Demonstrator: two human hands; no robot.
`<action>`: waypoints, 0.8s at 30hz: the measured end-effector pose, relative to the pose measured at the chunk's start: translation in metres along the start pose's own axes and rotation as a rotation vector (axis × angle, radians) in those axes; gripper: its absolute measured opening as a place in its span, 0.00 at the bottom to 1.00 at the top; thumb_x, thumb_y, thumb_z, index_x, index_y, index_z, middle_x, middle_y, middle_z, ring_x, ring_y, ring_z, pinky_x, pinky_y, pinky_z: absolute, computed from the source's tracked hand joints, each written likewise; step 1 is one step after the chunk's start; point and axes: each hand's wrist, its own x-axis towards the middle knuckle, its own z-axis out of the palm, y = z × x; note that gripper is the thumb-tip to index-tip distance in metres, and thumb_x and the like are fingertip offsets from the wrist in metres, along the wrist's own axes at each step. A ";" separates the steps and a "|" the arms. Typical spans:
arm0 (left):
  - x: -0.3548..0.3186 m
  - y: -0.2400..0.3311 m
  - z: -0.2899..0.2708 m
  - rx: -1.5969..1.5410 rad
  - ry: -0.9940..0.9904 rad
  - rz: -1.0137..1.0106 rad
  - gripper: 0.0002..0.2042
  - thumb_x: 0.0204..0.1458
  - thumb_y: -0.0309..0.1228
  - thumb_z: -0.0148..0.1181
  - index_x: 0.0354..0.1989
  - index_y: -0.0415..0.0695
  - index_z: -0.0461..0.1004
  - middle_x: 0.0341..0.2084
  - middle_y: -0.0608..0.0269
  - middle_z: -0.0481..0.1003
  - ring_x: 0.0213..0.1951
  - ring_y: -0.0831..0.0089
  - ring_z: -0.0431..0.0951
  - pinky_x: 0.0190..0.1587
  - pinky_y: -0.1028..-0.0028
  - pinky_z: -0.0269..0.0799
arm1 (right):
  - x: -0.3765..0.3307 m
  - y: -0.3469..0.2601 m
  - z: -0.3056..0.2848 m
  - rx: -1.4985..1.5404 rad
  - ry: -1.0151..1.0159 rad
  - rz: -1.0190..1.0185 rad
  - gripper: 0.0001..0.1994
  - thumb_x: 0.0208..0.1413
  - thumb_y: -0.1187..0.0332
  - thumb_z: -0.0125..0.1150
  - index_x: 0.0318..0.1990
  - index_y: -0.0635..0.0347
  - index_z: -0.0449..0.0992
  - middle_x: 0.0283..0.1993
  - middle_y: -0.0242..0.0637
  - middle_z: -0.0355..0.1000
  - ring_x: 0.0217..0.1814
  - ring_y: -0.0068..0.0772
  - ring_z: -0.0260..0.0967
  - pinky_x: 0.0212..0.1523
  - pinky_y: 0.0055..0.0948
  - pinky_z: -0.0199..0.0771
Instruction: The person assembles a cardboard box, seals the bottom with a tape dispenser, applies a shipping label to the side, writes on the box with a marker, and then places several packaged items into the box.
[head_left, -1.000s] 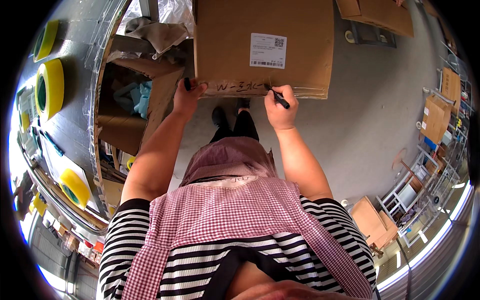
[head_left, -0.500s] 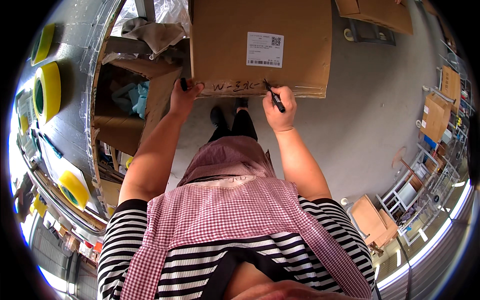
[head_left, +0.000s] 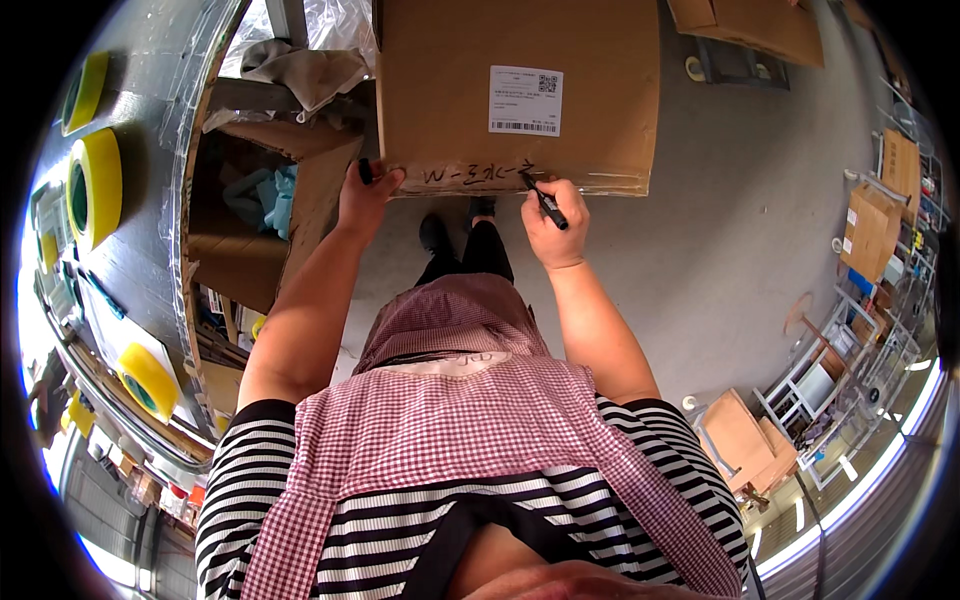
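A large cardboard box stands in front of me, with a white printed label on it. Clear tape and a row of black handwriting run along its near edge. My right hand is closed around a black marker pen, whose tip meets the box at the right end of the writing. At the box's near left corner, my left hand pinches a small black marker cap, its fingertips against the cardboard.
On my left, a dark workbench carries yellow tape rolls. Below its edge, an open carton holds light blue material. A grey cloth hangs beside the box. Cartons and metal racks stand along the right.
Another pen stroke has appeared at the right end of the handwriting. My right hand and the marker have moved slightly down and left. My left hand has hardly moved.
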 end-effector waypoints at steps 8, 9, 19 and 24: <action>-0.003 0.005 0.001 0.021 0.007 -0.006 0.19 0.49 0.33 0.70 0.45 0.41 0.69 0.35 0.66 0.75 0.37 0.77 0.76 0.41 0.74 0.72 | 0.005 -0.009 -0.002 0.034 -0.010 0.051 0.08 0.43 0.75 0.64 0.31 0.63 0.72 0.30 0.46 0.72 0.33 0.51 0.72 0.35 0.40 0.74; -0.004 0.006 0.001 0.020 0.005 -0.004 0.19 0.49 0.33 0.70 0.45 0.41 0.69 0.35 0.66 0.75 0.37 0.77 0.75 0.41 0.74 0.72 | 0.005 -0.007 -0.001 0.013 -0.014 0.033 0.08 0.43 0.75 0.64 0.31 0.63 0.72 0.30 0.45 0.72 0.33 0.51 0.72 0.35 0.40 0.73; -0.002 0.003 -0.001 0.022 -0.006 -0.006 0.21 0.49 0.35 0.71 0.46 0.41 0.69 0.36 0.65 0.74 0.39 0.77 0.75 0.42 0.72 0.72 | 0.001 -0.006 -0.003 0.035 -0.009 0.039 0.09 0.43 0.75 0.64 0.32 0.62 0.72 0.30 0.45 0.72 0.34 0.50 0.72 0.35 0.40 0.74; -0.004 0.006 -0.001 0.051 0.003 -0.014 0.22 0.49 0.36 0.70 0.47 0.41 0.68 0.37 0.64 0.74 0.39 0.76 0.75 0.42 0.72 0.72 | 0.002 -0.002 -0.001 -0.030 -0.009 0.013 0.09 0.42 0.75 0.64 0.32 0.62 0.72 0.30 0.45 0.72 0.34 0.50 0.72 0.35 0.40 0.74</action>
